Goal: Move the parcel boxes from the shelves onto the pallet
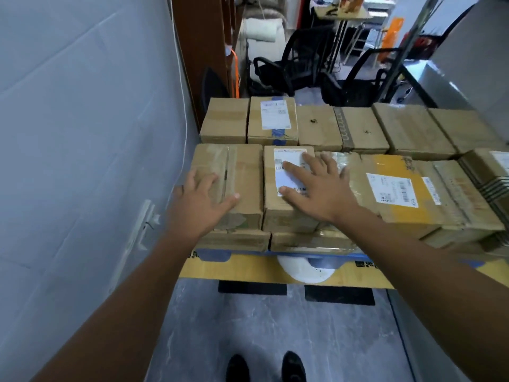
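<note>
Several brown parcel boxes sit stacked in rows on a low pallet (355,274) covered with yellow cardboard. My left hand (197,199) lies flat, fingers spread, on the near-left taped box (242,172). My right hand (316,186) rests flat with straight fingers on the neighbouring box (275,213), over its white shipping label. A box with a yellow patch and label (394,188) lies to the right. A back row holds more boxes, one with a white label and blue tape (274,119). No shelves are in view.
A grey wall (82,133) runs close along the left of the pallet. Behind the boxes stand a brown cabinet (201,51), black office chairs (297,67) and a metal frame (405,48). Grey floor and my black shoes (264,368) are below.
</note>
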